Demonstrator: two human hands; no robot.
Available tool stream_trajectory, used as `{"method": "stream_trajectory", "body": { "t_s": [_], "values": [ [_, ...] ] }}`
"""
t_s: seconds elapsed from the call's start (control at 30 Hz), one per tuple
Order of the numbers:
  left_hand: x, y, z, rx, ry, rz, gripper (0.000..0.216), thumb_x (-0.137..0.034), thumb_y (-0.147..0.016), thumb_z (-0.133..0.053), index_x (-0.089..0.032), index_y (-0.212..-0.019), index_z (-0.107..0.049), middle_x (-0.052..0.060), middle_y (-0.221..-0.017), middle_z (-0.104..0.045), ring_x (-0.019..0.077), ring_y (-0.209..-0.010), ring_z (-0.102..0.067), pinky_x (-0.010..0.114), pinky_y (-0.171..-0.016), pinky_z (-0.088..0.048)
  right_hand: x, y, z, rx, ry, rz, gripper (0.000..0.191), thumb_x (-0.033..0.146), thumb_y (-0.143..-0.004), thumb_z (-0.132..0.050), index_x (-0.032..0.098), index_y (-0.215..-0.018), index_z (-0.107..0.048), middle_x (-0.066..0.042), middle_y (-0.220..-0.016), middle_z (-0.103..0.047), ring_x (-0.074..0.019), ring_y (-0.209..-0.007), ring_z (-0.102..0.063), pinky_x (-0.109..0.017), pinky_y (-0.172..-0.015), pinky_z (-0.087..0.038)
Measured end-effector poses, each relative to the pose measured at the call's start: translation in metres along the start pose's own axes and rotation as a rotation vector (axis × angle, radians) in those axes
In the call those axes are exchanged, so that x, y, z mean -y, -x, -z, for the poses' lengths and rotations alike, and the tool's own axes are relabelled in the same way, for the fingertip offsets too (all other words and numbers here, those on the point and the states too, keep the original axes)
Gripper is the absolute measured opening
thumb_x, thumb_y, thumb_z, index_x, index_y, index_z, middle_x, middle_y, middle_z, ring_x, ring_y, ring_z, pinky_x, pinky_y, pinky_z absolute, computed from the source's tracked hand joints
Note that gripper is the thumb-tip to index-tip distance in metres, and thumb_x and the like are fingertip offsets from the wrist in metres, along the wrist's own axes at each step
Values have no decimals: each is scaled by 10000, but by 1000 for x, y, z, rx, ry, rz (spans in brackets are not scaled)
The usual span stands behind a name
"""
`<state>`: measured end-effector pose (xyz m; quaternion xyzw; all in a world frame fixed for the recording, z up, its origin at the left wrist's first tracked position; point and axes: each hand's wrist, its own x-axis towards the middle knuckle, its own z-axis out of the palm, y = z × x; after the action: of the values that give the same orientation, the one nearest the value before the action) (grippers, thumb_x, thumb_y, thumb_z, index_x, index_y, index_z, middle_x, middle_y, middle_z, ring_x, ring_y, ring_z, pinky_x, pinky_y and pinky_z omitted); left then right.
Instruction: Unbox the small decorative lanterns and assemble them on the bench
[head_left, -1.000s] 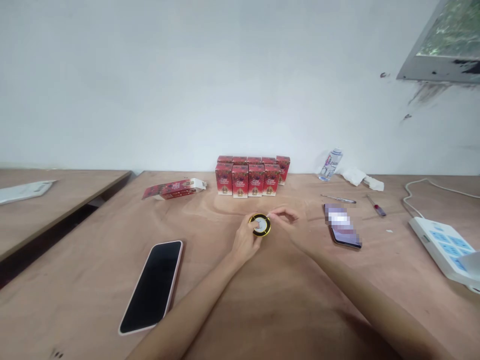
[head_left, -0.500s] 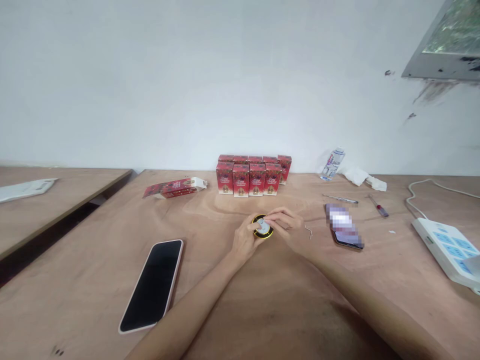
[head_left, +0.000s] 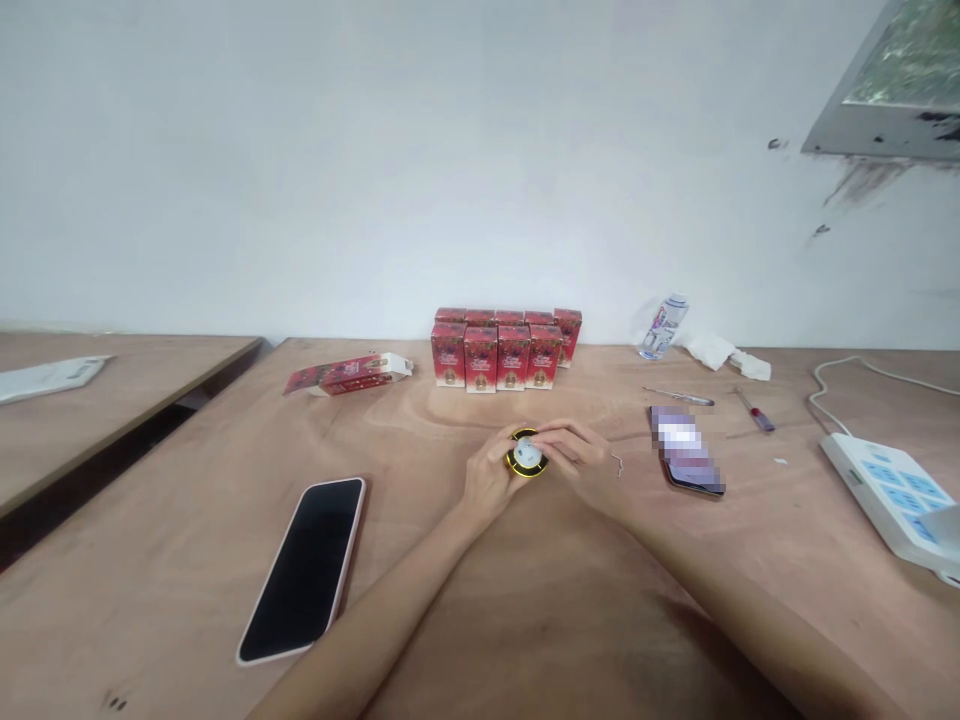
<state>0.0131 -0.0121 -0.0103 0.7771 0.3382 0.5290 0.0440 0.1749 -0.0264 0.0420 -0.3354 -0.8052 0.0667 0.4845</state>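
A small round black disc with a gold rim and a pale centre (head_left: 526,455) sits between both hands above the middle of the wooden table (head_left: 480,620). My left hand (head_left: 488,482) grips the disc from its left side, fingers curled round the rim. My right hand (head_left: 580,455) closes over the disc's right side, fingertips on its top. A thin bent metal pin (head_left: 618,464) lies on the table just right of my right hand.
Several red boxes (head_left: 501,350) stand in rows by the wall; one open red box (head_left: 346,374) lies on its side to their left. A black phone (head_left: 305,566) lies near left, another phone (head_left: 685,450) right. A white power strip (head_left: 891,493), screwdrivers (head_left: 753,410) and a bottle (head_left: 662,325) sit at the right.
My right hand came from beside the disc and closed over its right side. The metal pin now lies on the table to its right. My left hand kept its hold.
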Motion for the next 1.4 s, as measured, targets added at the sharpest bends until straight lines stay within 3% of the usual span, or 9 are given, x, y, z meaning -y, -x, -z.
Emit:
{"method": "stream_trajectory", "body": {
  "t_s": [0.27, 0.43, 0.6, 0.7, 0.93, 1.2, 1.4],
  "values": [
    [0, 0, 0, 26, -23, 12, 227, -336, -789, -613, -208, -929, -488, 102, -1115, -632, 198, -1002, -624, 331, -773, -543, -2, 0, 1, 11, 90, 47, 218, 221, -908, -448, 218, -883, -665, -55, -890, -639, -136, -834, -640, -259, -732, -538],
    [2, 0, 0, 22, -34, -32, 218, -351, -813, -580, -209, -939, -473, 103, -1118, -632, 192, -999, -626, 326, -760, -544, -14, 9, -3, -21, 299, 268, 225, 156, -886, -468, 237, -966, -662, -67, -930, -678, -147, -853, -653, -268, -750, -548],
    [4, 2, -1, 4, -79, -92, 198, -343, -830, -561, -212, -941, -462, 92, -1099, -639, 178, -986, -628, 309, -747, -533, -27, 13, -1, 88, 470, 444, 254, 138, -856, -481, 218, -1036, -642, -99, -1003, -680, -173, -831, -661, -300, -707, -559],
    [5, 2, 0, -31, -96, -84, 225, -358, -834, -551, -217, -979, -452, 91, -1090, -640, 181, -980, -630, 306, -737, -531, -24, 13, 0, 132, 541, 503, 275, 194, -860, -455, 177, -1069, -633, -133, -1063, -662, -211, -915, -649, -336, -725, -569],
    [7, 1, 2, -90, -153, -57, 259, -373, -823, -561, -201, -980, -448, 102, -1049, -650, 197, -928, -649, 298, -668, -532, -13, 17, -7, 111, 558, 463, 370, 166, -869, -447, 85, -1218, -541, -186, -1186, -601, -257, -1031, -614, -369, -815, -555],
    [5, 2, 1, -116, -135, -110, 280, -342, -829, -560, -215, -1041, -426, 94, -1069, -644, 192, -952, -644, 307, -700, -532, -10, 21, -8, 51, 497, 446, 443, 145, -860, -486, 136, -1302, -462, -170, -1205, -593, -251, -1064, -603, -355, -847, -546],
    [7, 3, 1, -79, -132, -66, 249, -347, -830, -553, -214, -1015, -452, 87, -1057, -648, 188, -927, -648, 298, -690, -528, -12, 22, -9, 115, 525, 401, 435, 221, -870, -496, 151, -1298, -470, -160, -1226, -578, -251, -1079, -592, -367, -870, -536]
  ]
}}
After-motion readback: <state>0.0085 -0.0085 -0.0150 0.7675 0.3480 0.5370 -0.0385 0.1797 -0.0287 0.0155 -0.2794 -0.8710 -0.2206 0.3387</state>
